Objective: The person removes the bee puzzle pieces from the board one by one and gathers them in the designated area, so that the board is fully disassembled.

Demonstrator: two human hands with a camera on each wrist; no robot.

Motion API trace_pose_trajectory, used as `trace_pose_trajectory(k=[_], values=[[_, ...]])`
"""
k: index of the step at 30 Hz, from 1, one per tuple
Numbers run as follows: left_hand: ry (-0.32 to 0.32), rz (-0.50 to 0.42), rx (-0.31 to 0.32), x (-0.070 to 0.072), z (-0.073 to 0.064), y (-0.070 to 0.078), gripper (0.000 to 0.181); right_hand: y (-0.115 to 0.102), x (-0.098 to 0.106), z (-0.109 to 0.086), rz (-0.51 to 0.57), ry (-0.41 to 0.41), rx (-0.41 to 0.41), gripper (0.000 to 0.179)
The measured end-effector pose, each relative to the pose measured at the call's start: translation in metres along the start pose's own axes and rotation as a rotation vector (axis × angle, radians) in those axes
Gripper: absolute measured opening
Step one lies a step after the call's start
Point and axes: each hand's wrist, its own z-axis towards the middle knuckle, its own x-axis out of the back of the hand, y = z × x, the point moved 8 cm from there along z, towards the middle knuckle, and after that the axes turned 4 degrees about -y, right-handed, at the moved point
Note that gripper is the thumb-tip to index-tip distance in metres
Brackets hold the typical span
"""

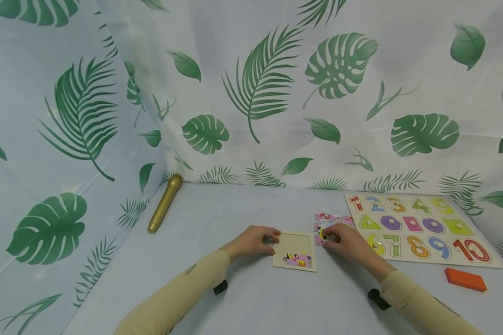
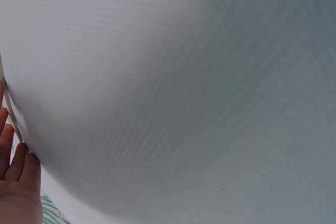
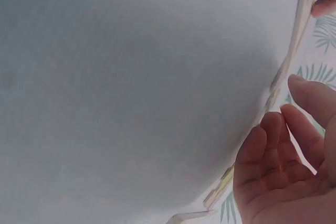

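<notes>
A square wooden puzzle tray lies on the table, with joined pink puzzle pieces showing a yellow-and-black figure in its lower part. My left hand rests at the tray's left side, fingertips and thumb touching its edge. In the left wrist view the left fingers are fairly straight against that edge. To the right of the tray sits a cluster of loose pink printed puzzle pieces. My right hand hovers at these pieces, fingers bent, thumb apart from the fingertips in the right wrist view; no piece shows between them.
A wooden board with coloured numbers and shapes lies at the right, partly behind my right hand. Before it is an orange block. At the back left lies a gold cylinder. Leaf-printed cloth walls border the table at back and left.
</notes>
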Motion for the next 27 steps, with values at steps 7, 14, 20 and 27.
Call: trace_pose_trajectory(k=[7,14,20,27], values=[[-0.001,-0.003,0.004,0.0,0.0,0.0,0.033,-0.011,-0.008,-0.005,0.116,-0.029,-0.079,0.031],[0.001,-0.018,0.0,0.001,-0.002,0.001,0.032,-0.044,-0.028,-0.007,0.191,-0.042,-0.061,0.028],[0.001,-0.015,-0.02,0.001,-0.001,0.001,0.031,-0.057,-0.047,-0.002,0.167,-0.067,-0.041,0.025],[0.011,0.004,-0.043,0.001,0.001,-0.001,0.031,-0.067,-0.054,0.0,0.161,-0.07,0.017,0.025]])
